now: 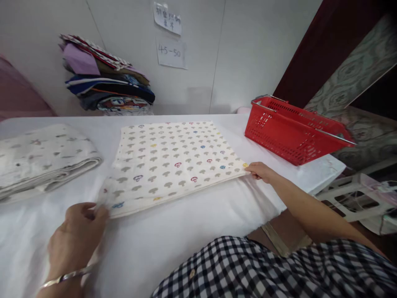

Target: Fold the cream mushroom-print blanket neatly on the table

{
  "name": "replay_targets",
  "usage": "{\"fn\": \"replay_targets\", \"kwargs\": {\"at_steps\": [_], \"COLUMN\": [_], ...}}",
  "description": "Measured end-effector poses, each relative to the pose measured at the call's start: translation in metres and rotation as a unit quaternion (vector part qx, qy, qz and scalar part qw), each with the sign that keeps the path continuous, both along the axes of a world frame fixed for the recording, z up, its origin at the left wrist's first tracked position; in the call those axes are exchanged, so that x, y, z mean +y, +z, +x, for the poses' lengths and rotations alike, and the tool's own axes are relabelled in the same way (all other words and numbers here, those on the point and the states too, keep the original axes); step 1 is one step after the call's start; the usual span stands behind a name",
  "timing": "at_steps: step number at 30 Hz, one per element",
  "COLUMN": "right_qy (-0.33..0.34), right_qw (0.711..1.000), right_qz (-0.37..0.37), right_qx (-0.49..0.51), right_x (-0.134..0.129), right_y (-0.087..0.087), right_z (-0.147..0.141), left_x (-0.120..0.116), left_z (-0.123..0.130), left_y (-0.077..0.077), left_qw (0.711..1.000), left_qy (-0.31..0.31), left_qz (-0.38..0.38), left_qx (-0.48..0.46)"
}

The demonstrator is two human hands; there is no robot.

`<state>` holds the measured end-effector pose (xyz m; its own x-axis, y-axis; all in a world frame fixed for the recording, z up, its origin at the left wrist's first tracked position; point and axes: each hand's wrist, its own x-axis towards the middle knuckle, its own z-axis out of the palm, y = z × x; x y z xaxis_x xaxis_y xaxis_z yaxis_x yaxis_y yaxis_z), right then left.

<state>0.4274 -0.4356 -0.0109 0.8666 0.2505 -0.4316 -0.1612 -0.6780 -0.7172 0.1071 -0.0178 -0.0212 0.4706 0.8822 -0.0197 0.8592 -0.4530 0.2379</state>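
A white cloth (173,159) printed with grey, red, blue and yellow mushrooms lies spread in a folded rectangle on the white-covered table (173,248). My left hand (77,231) pinches its near left corner, thumb against fingers. At the near right corner, my right hand (260,171) grips the edge, arm stretched out. The near edge runs fairly straight between both hands and seems slightly raised at the corners. Left of it rests another folded white cloth (43,153) with small grey and brown prints, apart from my left hand.
A red plastic basket (288,130) with metal handles stands at the table's right end. Folded clothes (108,78) are stacked high at the back left, by the wall. Two paper notes (171,51) hang on the wall. Beyond the right edge is a white plastic stool-like item (347,198).
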Motion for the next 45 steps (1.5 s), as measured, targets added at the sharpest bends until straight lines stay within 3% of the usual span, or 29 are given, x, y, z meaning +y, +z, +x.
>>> {"fn": "replay_targets", "kwargs": {"at_steps": [4, 10, 15, 19, 23, 26, 28, 31, 33, 36, 41, 45], "right_qy": [-0.004, 0.019, 0.093, 0.2, 0.326, 0.391, 0.416, 0.442, 0.445, 0.435, 0.382, 0.358], "right_qw": [0.999, 0.992, 0.953, 0.91, 0.867, 0.834, 0.821, 0.812, 0.809, 0.81, 0.818, 0.805], "right_qz": [-0.037, -0.118, -0.174, -0.066, 0.012, 0.023, 0.024, 0.016, 0.01, 0.018, 0.068, 0.092], "right_qx": [0.005, -0.03, -0.231, -0.358, -0.377, -0.388, -0.389, -0.382, -0.384, -0.394, -0.424, -0.464], "right_x": [-0.008, -0.008, -0.017, -0.012, 0.005, 0.02, 0.028, 0.037, 0.041, 0.042, 0.039, 0.038], "right_y": [0.0, -0.014, -0.01, 0.0, 0.0, -0.007, -0.011, -0.015, -0.018, -0.024, -0.033, -0.039], "right_z": [0.005, 0.004, -0.003, -0.017, -0.024, -0.024, -0.024, -0.024, -0.024, -0.025, -0.031, -0.037], "left_x": [-0.021, -0.023, -0.018, -0.016, -0.044, -0.084, -0.11, -0.139, -0.149, -0.152, -0.152, -0.155], "left_z": [0.006, 0.009, 0.009, 0.01, 0.031, 0.061, 0.083, 0.112, 0.126, 0.138, 0.138, 0.136], "left_y": [0.021, 0.017, 0.021, 0.039, 0.051, 0.038, 0.022, -0.001, -0.01, -0.015, -0.018, -0.022], "left_qw": [0.998, 0.992, 0.986, 0.983, 0.988, 0.958, 0.907, 0.852, 0.839, 0.842, 0.851, 0.85], "left_qy": [-0.009, -0.025, -0.027, -0.041, -0.116, -0.279, -0.403, -0.502, -0.525, -0.523, -0.5, -0.494], "left_qz": [-0.03, -0.034, -0.023, -0.006, 0.053, 0.059, 0.071, 0.076, 0.068, 0.048, -0.001, 0.025], "left_qx": [0.055, 0.116, 0.162, 0.179, 0.086, -0.035, -0.101, -0.129, -0.126, -0.121, -0.158, -0.18]}}
